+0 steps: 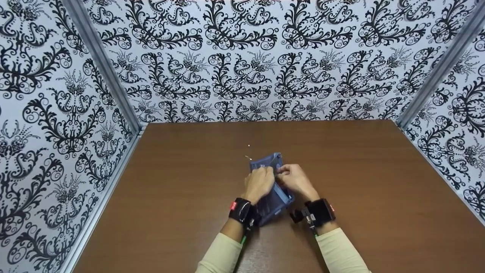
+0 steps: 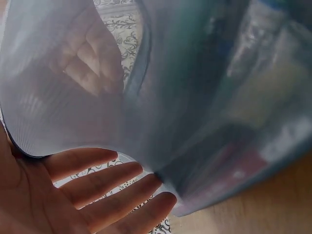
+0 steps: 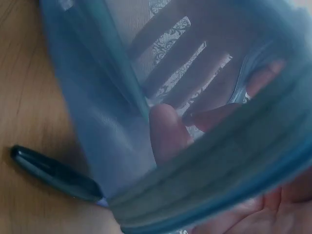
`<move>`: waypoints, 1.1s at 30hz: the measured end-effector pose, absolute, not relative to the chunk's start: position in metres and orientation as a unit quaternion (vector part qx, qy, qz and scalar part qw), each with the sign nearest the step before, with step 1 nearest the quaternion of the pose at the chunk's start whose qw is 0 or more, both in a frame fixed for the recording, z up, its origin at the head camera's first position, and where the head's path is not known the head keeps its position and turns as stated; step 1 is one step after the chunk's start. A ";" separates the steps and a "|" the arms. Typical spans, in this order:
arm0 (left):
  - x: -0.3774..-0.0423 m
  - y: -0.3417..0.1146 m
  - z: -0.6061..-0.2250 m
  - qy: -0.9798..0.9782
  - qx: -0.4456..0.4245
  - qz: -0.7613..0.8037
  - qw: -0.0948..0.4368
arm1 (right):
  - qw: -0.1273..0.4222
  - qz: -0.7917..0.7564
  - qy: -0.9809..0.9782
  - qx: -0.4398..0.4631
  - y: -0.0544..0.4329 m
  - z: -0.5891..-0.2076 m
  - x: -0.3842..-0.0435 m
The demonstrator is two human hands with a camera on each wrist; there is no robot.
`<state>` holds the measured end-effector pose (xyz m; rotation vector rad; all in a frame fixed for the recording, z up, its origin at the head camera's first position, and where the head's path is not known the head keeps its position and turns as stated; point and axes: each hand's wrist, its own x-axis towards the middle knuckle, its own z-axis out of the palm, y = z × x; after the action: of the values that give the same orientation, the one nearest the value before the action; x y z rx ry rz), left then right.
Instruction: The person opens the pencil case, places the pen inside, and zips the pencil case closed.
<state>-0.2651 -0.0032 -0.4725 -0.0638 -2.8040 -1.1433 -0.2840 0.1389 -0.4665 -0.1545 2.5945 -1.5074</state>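
Note:
A blue see-through mesh pouch (image 1: pixel 269 206) with a pale band (image 1: pixel 281 194) along its side lies tilted between both hands. My left hand (image 1: pixel 259 184) grips its left side from above; in the left wrist view its fingers (image 2: pixel 117 183) reach along the pouch's edge. On the right side, my right hand (image 1: pixel 297 180) pinches the pouch near its upper edge. Through the mesh pouch (image 3: pixel 107 131) in the right wrist view, the spread fingers of the left hand show, with a right fingertip (image 3: pixel 168 129) in front. Blurred packets (image 2: pixel 263 63) and a pinkish item (image 2: pixel 239 163) show inside.
A dark pen-like object (image 3: pixel 53 173) lies on the wooden table (image 1: pixel 182 170) beside the pouch. Small shiny bits (image 1: pixel 248 157) sit just beyond the pouch. Patterned walls (image 1: pixel 242 68) rise behind the table and at both sides.

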 end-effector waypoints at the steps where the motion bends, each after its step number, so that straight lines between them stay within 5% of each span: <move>1: -0.265 -0.003 -0.472 -0.924 -0.021 -0.377 0.057 | 0.069 -0.508 0.857 -0.049 0.140 -0.466 -0.284; 15: -0.265 -0.003 -0.472 -0.927 -0.013 -0.369 0.066 | 0.040 -0.511 0.858 -0.038 0.173 -0.466 -0.292; 33: -0.266 -0.009 -0.465 -0.912 0.017 -0.407 0.051 | 0.101 -0.465 0.879 0.028 0.180 -0.485 -0.299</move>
<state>-0.2662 -0.0087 -0.4648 0.0510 -2.7741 -1.2393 -0.2990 0.1802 -0.4850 0.0815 2.5974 -1.3728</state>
